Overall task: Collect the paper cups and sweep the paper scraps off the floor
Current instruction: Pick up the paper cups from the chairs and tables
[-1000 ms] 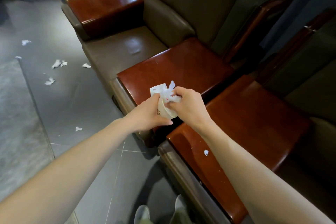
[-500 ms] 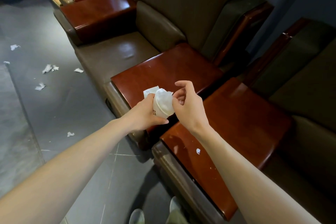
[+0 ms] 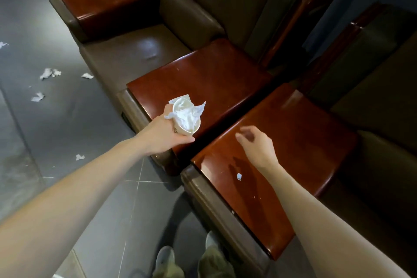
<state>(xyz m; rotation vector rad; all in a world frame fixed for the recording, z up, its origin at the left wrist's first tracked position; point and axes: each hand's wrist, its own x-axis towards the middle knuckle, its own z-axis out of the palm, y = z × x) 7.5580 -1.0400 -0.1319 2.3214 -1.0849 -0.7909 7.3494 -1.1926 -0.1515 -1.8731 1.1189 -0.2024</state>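
Observation:
My left hand point(image 3: 161, 134) grips a white paper cup point(image 3: 183, 127) stuffed with crumpled white paper, tilted over the near corner of a glossy wooden armrest top. A flat bit of paper sticks out behind the cup. My right hand point(image 3: 257, 145) hovers over the nearer wooden armrest top point(image 3: 293, 142), fingers loosely curled and holding nothing. A small paper scrap point(image 3: 239, 176) lies on that armrest below my right wrist. Several white paper scraps point(image 3: 48, 73) lie on the grey floor at the left, one more scrap point(image 3: 79, 157) close to my left forearm.
A row of brown leather seats point(image 3: 135, 52) with red-brown wooden armrests runs from top left to bottom right. A second row stands behind at the right. Grey tiled floor point(image 3: 67, 119) spreads to the left. My shoes point(image 3: 165, 257) show at the bottom.
My right hand has let go of the paper at the cup and drawn back right over the nearer armrest. The crumpled paper now sits in the cup, which my left hand still holds.

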